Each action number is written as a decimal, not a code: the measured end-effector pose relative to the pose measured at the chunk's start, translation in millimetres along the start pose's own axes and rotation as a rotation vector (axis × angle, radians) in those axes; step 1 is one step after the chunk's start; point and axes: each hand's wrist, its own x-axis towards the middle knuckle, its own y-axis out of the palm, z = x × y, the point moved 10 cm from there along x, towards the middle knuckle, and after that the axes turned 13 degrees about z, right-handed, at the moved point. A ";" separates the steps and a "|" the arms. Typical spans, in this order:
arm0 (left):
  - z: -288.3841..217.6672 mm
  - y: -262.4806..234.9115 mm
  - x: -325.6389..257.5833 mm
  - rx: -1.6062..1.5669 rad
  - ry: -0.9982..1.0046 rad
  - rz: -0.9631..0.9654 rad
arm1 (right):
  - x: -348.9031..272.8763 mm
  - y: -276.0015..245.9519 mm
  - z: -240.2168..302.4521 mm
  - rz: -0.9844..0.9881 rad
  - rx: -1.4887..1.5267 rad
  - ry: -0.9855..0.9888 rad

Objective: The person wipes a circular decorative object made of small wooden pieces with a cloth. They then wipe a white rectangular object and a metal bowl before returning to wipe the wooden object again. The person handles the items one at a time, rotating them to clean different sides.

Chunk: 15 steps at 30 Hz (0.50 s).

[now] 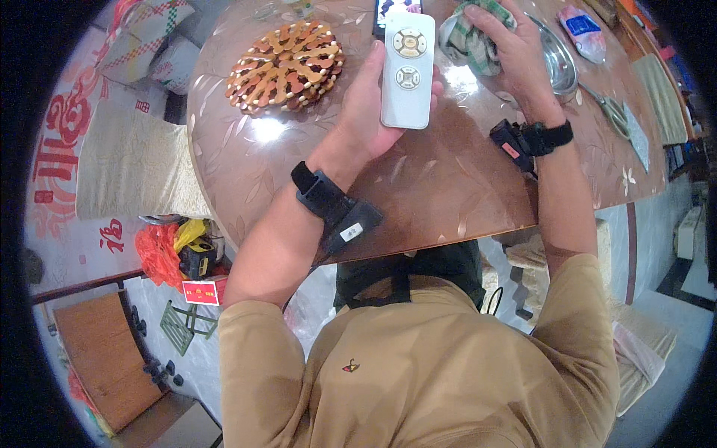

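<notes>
My left hand [371, 112] is closed around a white remote control [407, 104], its face with two round button clusters turned up, above the table. To the right, my right hand [515, 52] grips a green and white checked cloth [478, 41] near a round metal basin [562, 60]. The cloth hangs bunched under the fingers, partly covered by the hand. Behind the remote's top end lies a phone [386, 16] with a lit screen, partly hidden.
A brown round table [448, 187] with a glossy clear cover spreads before me. A wooden lattice trivet [285, 66] lies at the left. Scissors [611, 110] and a blue and white packet [584, 31] are at the right. A cloth-covered chair [142, 164] stands left.
</notes>
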 end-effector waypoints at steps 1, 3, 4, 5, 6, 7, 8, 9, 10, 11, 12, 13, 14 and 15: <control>-3.4 0.0 0.8 -0.001 0.021 0.005 | -1.3 2.3 9.1 -0.006 -0.065 -0.022; -8.9 1.4 2.0 -0.001 0.061 0.014 | -2.5 24.7 34.3 0.117 -0.421 -0.320; -9.0 0.5 0.6 -0.012 0.064 -0.004 | -8.6 43.2 44.6 0.174 -0.598 -0.467; -9.2 0.6 -1.4 -0.023 0.067 -0.023 | -16.8 62.5 54.2 0.230 -0.774 -0.614; -9.4 -0.3 -3.1 -0.034 0.068 -0.041 | -18.7 71.1 49.4 0.284 -0.917 -0.516; -9.5 -0.1 -2.8 -0.042 0.068 -0.025 | -18.3 73.1 44.1 0.308 -0.957 -0.491; -9.3 -1.1 -2.3 -0.051 0.067 -0.009 | -19.2 74.3 36.8 0.330 -0.997 -0.465; -8.6 -2.2 -2.1 -0.060 0.065 0.008 | -19.8 75.7 30.8 0.351 -1.039 -0.438; -7.1 -1.7 0.0 -0.088 0.061 0.042 | -18.9 75.3 27.5 0.384 -1.023 -0.403; -5.1 -1.7 1.7 -0.115 0.055 0.078 | -18.9 74.9 25.2 0.414 -1.008 -0.368; -3.0 -1.5 3.0 -0.143 0.046 0.116 | -19.2 73.9 22.6 0.441 -0.994 -0.331; -3.0 -2.8 3.1 -0.132 0.065 0.147 | -21.2 74.2 21.7 0.459 -0.956 -0.354; -1.6 1.7 7.0 -0.130 0.076 0.200 | -22.4 72.1 20.2 0.467 -0.941 -0.372; -2.2 6.4 8.4 -0.129 0.086 0.255 | -23.5 72.2 17.4 0.473 -0.928 -0.388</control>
